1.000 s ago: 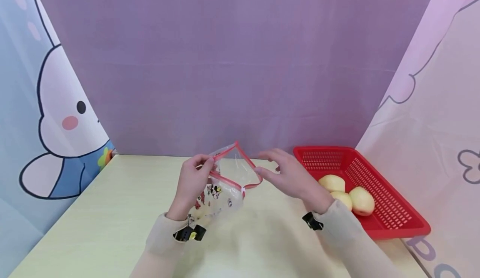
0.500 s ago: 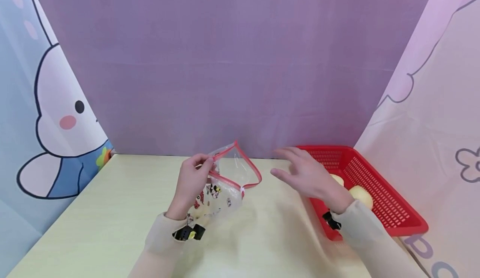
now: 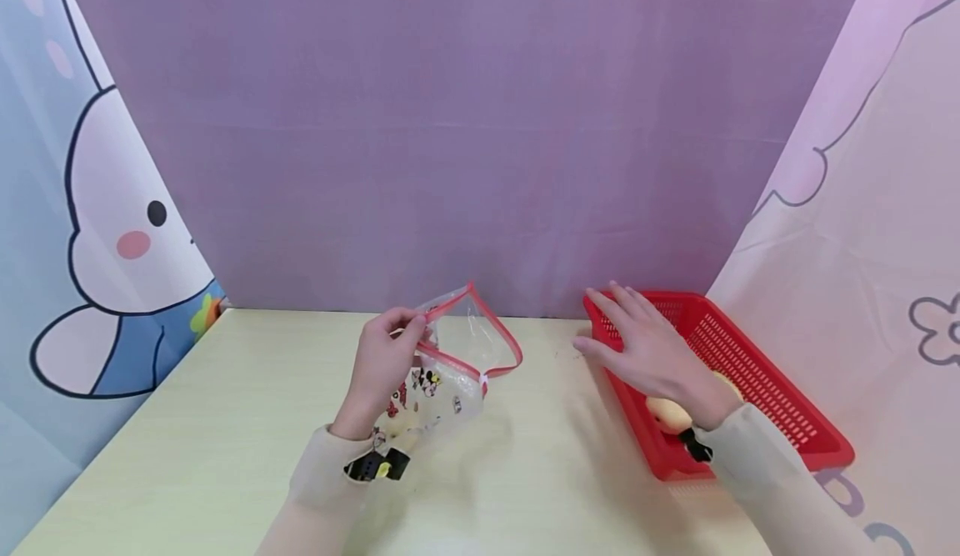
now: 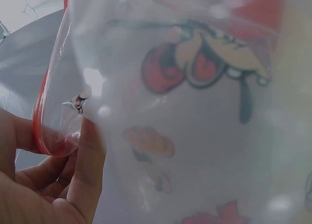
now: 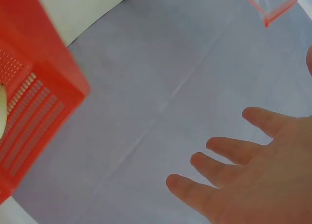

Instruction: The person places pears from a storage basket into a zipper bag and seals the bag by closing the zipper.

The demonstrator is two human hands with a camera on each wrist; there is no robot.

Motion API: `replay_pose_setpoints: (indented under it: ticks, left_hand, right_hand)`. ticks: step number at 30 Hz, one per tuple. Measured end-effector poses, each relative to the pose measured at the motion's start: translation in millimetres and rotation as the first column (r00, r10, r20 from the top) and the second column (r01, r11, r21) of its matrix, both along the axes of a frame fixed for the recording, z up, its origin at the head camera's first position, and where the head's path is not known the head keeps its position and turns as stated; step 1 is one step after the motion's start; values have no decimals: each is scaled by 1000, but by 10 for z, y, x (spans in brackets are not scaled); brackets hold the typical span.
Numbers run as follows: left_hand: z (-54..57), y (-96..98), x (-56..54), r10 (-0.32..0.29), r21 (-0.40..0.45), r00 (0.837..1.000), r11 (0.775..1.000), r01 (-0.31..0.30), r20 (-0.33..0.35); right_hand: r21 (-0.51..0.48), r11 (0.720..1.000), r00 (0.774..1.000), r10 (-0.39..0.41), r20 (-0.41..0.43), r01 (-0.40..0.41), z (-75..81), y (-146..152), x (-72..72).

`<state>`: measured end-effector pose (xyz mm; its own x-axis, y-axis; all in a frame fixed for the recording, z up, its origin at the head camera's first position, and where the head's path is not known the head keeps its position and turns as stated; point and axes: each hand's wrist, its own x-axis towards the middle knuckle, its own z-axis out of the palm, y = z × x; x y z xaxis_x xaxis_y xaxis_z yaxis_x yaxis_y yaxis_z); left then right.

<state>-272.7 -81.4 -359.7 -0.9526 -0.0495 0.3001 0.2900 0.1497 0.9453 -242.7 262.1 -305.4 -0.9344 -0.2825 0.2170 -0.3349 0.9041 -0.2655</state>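
My left hand [image 3: 382, 364] pinches the rim of a clear plastic zip bag [image 3: 450, 402] with a red zipper edge and cartoon prints. The bag's mouth gapes toward the right, and a white slider sits at its near corner. Close up in the left wrist view, the printed film of the bag [image 4: 214, 136] hides most of the scene. With fingers spread and nothing held, my right hand [image 3: 652, 348] hovers over the left side of a red plastic basket [image 3: 772, 381]. Pale yellow, apple-like fruit [image 3: 666, 414] lies inside, partly hidden by my right wrist and hand.
The pale wooden table [image 3: 247, 423] runs back to a purple cloth backdrop [image 3: 450, 139]. Printed cartoon curtains [image 3: 135, 289] flank the table on both sides. The basket stands at the table's right edge, close to the right curtain.
My right hand has left the bag's red rim and moved right to above the basket, its fingers spreading. The left hand and the bag stay in place.
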Motion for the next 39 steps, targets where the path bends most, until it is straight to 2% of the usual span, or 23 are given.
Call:
replay_pose_setpoints:
  ticks: [9,17,25,39]
  left_hand:
    - [-8,6,-9,8,-20,1000,1000,-8,-2]
    - [-13,12,-14,-3,-3,1000,1000,3,0]
    - [3,8,0,3,-1,1000,1000,-3,4]
    - [-10,10,-8,4,-8,1000,1000,-4,-1]
  right_hand:
    - [29,998,999,-47,-18,47,-70,209,-50]
    - [44,993,994,-104,-18,105,-159,411,-123]
    - [33,992,992,-124,-24,124,-209,575,-191]
    - [10,991,991,-133,-25,133,-203,842,-157]
